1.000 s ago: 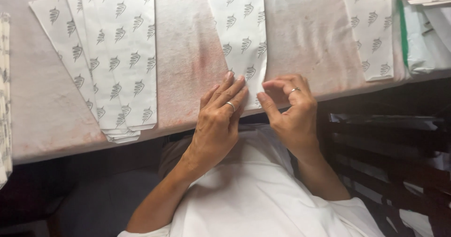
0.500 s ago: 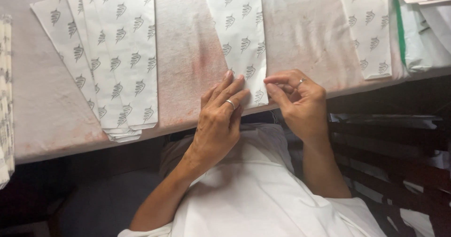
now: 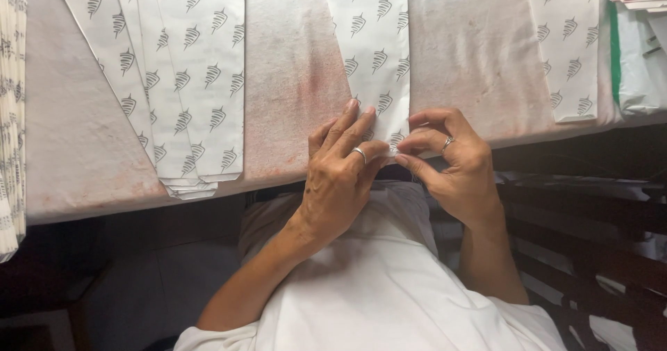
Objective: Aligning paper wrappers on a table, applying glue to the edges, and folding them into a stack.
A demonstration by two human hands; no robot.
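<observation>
Both hands meet at the near end of a long white printed paper strip lying on the pinkish table. The left hand lies flat, fingers extended, pressing the strip's corner down. The right hand pinches the strip's bottom edge between thumb and forefinger — just beside the left fingertips. A fanned stack of similar strips sits well off beyond the left hand.

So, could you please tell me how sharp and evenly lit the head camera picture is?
Head view: the hands, left hand and right hand, and the printed paper strip look sharp; the table is evenly lit without glare; below its edge the picture falls into deep shadow.
</observation>
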